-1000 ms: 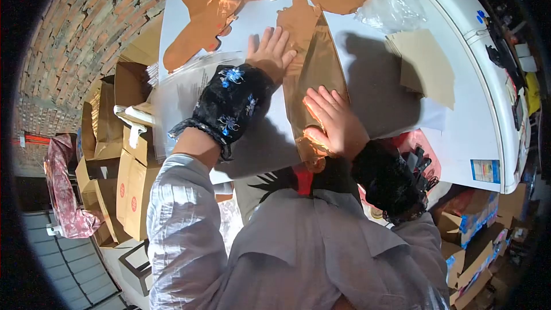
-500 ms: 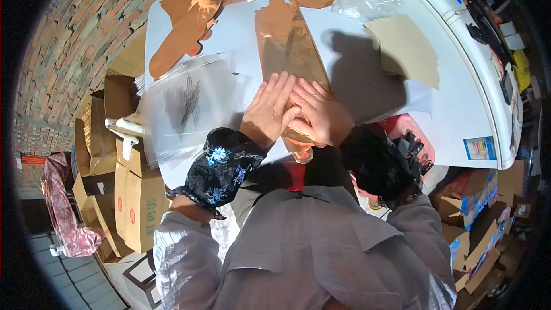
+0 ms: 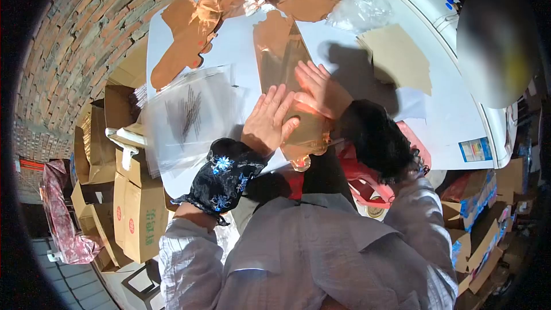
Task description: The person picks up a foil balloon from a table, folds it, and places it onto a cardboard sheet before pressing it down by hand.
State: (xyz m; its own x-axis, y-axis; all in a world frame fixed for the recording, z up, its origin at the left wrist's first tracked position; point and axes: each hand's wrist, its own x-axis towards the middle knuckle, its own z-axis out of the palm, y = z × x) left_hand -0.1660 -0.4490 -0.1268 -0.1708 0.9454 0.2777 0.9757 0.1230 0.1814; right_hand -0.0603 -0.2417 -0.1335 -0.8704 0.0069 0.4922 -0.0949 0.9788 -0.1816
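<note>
A long, shiny copper-coloured foil piece [image 3: 274, 43] lies on the white table, its near end with rounded lobes reaching the front edge. It seems to be inside or under a clear plastic sleeve. My left hand [image 3: 268, 119] rests flat on its left side, fingers stretched out. Over its right side, my right hand [image 3: 322, 93] is open with fingers extended and the palm edge against the foil; nothing is gripped. More copper-coloured cutouts [image 3: 182, 46] lie at the far left and back. A stack of clear plastic sleeves [image 3: 195, 117] lies to the left of my left hand.
Beige card sheets [image 3: 399, 54] and a crumpled clear plastic bag [image 3: 361, 3] lie on the right of the white table [image 3: 447, 132]. A red plastic bag [image 3: 367, 181] hangs below its front edge. Cardboard boxes [image 3: 138, 212] stand at left; a brick wall [image 3: 86, 34] rises behind.
My hands have come apart: the right has moved up and away from the left, uncovering the foil between them. My left hand has shifted slightly toward me.
</note>
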